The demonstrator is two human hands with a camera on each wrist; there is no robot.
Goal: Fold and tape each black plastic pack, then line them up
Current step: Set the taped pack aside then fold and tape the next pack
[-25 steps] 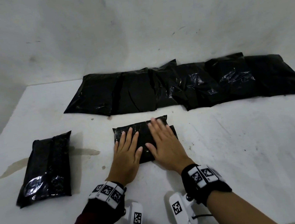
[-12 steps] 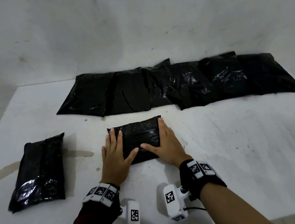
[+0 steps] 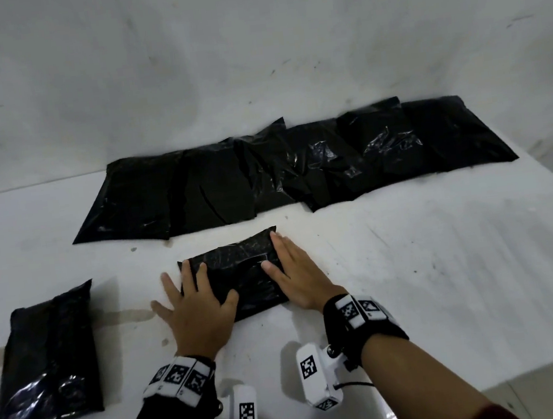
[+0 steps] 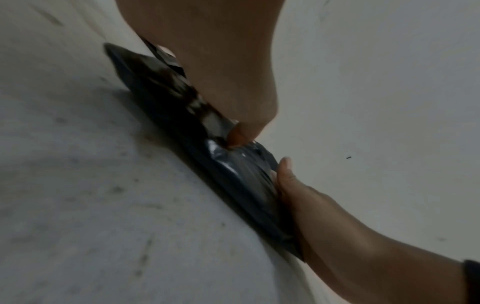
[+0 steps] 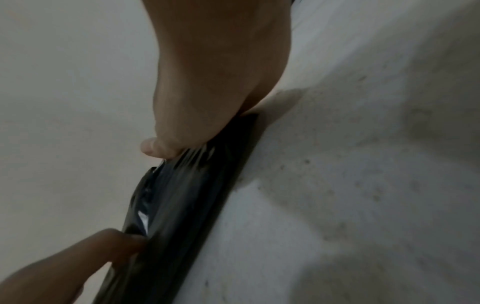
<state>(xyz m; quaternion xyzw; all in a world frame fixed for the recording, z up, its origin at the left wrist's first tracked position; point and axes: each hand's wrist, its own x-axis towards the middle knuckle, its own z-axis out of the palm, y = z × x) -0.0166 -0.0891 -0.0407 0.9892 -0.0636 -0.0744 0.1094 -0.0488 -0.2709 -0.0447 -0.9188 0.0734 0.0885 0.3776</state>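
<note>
Now your left hand (image 3: 199, 313) and right hand (image 3: 298, 281) press flat on the pack (image 3: 241, 275); soft, slippery film, so grip its ends.

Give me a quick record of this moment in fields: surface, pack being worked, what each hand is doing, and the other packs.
surface: white table
pack in work: folded black pack, lying flat at centre
left hand: fingers straight, pressing the pack's left end
right hand: fingers straight, pressing its right end
finished pack: lying apart at the left
unfolded packs: overlapping row at the back, by the wall
tape: none in view
</note>
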